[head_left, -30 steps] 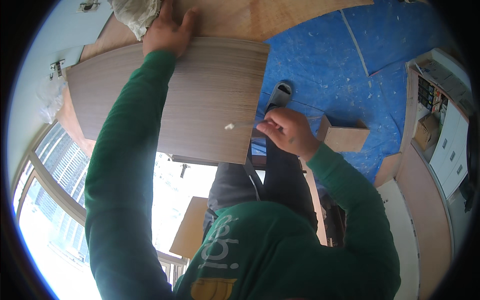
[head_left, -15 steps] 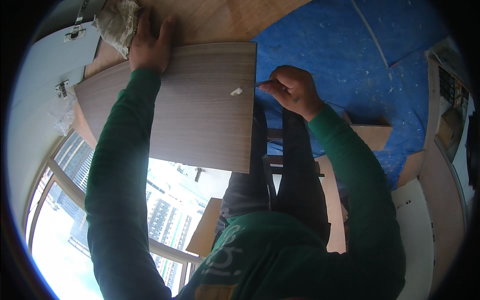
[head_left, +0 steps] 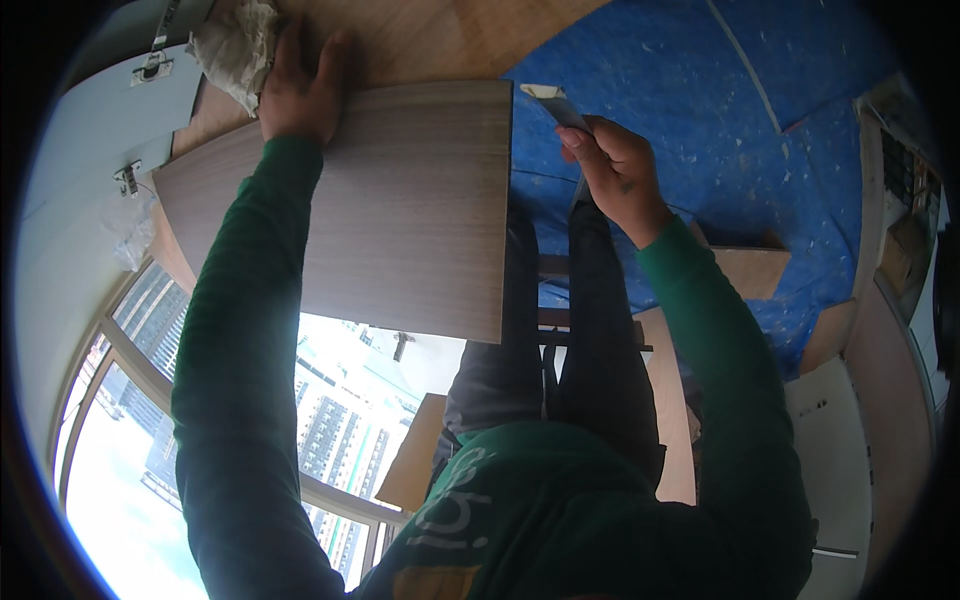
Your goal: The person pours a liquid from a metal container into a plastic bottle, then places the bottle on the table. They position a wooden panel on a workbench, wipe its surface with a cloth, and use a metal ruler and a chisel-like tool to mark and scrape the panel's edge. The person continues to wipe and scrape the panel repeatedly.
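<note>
My left hand (head_left: 302, 95) lies with its fingers stretched out over the far edge of a wood-grain board (head_left: 410, 210). Right beside its fingers is a crumpled off-white cloth (head_left: 236, 52); whether the two touch is hard to tell. To the right of the board, my right hand (head_left: 622, 172) is closed round a putty knife (head_left: 562, 108), raised over the blue sheet and apart from the board. A pale smear (head_left: 542, 91) coats the tip of its blade. The handle is mostly hidden in my fist.
A blue ground sheet (head_left: 690, 90) spreads at the far right, with a small wooden box (head_left: 750, 268) on it. White panels with hinges (head_left: 152, 68) stand at the left. A window (head_left: 130, 400) is lower left. My legs (head_left: 605, 330) are close to the board's right edge.
My right hand has moved away from the board's edge, lifting and turning the putty knife. The white blob on the board is gone, and pale material shows on the blade. My left hand stays put.
</note>
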A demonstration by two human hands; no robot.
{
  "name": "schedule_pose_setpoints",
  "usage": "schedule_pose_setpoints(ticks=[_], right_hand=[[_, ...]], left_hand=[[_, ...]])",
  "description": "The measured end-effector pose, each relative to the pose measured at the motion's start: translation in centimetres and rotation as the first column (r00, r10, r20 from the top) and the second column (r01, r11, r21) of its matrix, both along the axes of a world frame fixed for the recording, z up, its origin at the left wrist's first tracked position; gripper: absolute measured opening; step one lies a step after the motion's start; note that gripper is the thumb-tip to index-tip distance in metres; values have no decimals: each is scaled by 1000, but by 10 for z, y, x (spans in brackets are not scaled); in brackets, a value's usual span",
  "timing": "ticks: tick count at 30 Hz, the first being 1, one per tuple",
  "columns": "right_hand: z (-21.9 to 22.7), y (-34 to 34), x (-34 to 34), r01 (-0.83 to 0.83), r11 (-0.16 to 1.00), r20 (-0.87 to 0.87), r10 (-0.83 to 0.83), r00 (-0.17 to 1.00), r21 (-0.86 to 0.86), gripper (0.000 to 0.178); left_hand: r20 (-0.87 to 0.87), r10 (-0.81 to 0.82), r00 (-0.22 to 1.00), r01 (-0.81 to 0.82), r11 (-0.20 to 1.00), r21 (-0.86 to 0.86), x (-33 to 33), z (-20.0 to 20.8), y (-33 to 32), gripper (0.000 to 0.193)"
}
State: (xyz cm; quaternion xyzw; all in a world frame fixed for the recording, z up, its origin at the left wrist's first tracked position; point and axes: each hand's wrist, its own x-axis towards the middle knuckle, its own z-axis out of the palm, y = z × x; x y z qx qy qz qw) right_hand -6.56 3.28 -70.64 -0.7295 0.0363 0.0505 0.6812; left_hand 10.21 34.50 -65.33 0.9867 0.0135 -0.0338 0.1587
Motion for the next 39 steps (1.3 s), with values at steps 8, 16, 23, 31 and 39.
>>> schedule_pose_setpoints(ticks=[8, 16, 23, 31, 39], right_hand=[[6, 22, 30, -34, 993, 153, 52, 987, -117, 13], [14, 26, 4, -38, 943, 294, 141, 945, -331, 16], [34, -1, -5, -166, 879, 238, 296, 925, -447, 24], [15, 10, 2, -159, 889, 254, 287, 924, -429, 21], [25, 10, -71, -350, 923, 121, 370, 921, -158, 26]], left_hand=[[80, -79, 994, 82, 996, -36, 2, -6, 8, 82], [59, -60, 996, 61, 998, -22, 2, -3, 10, 85], [17, -11, 1000, 11, 1000, -5, 1, -7, 13, 89], [-24, -44, 999, 47, 987, 154, -4, 11, -5, 77], [-17, 3, 1000, -2, 999, 46, 0, 7, -4, 85]])
